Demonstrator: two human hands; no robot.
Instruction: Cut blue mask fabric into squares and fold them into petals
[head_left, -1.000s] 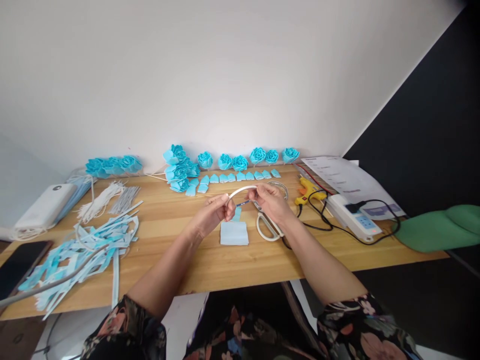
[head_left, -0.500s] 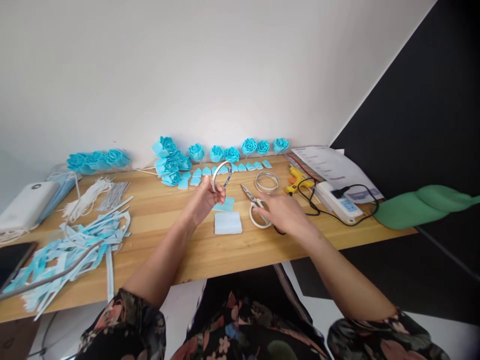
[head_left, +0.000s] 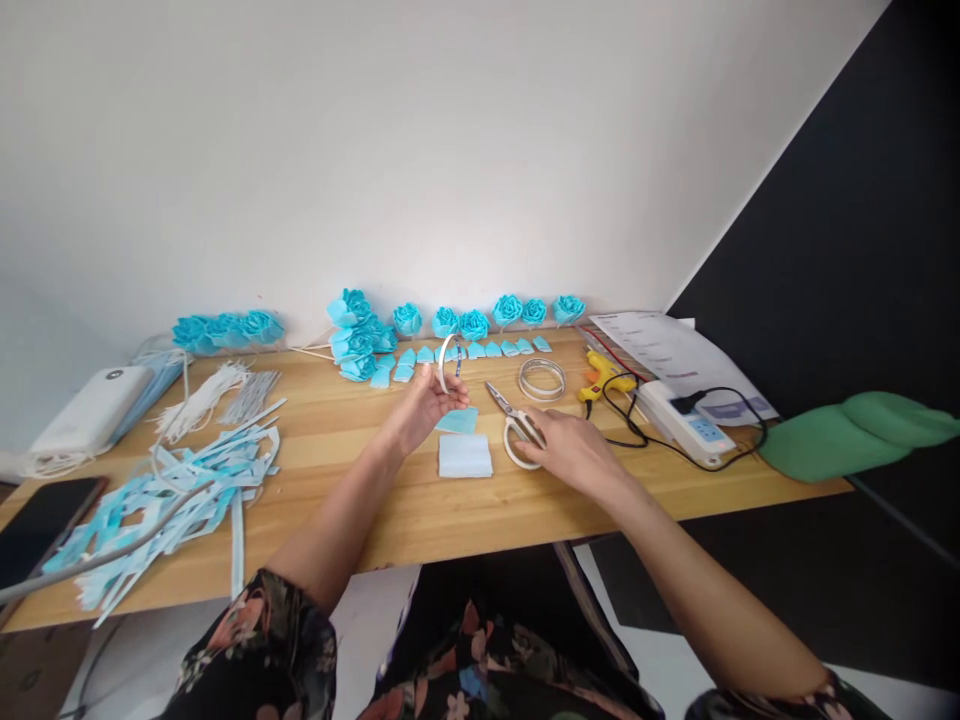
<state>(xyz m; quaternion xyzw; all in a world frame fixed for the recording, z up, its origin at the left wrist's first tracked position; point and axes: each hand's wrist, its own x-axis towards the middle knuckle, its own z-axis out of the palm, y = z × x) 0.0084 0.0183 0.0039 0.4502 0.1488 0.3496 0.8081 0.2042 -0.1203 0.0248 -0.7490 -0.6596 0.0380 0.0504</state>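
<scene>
The left hand's (head_left: 435,407) grip is closed on a white ring (head_left: 442,368), held on edge above the worktop (head_left: 435,520), probably to leave the right hand (head_left: 574,447) free for the scissors (head_left: 511,409). The right hand lies over their handles; whether its grip is closed, I cannot tell. A second ago both hands held the ring; now only the left does.

Left end of light-brown wooden surface (head_left: 337,420): black rectangular phone (head_left: 46,525) lies flat; white rounded plastic box (head_left: 86,415) sits behind it. Right end: white plastic power strip (head_left: 701,432) holds black plug (head_left: 687,402); printed white paper sheet (head_left: 667,350) lies behind, smooth green object (head_left: 847,438) beside, identity unclear.
</scene>
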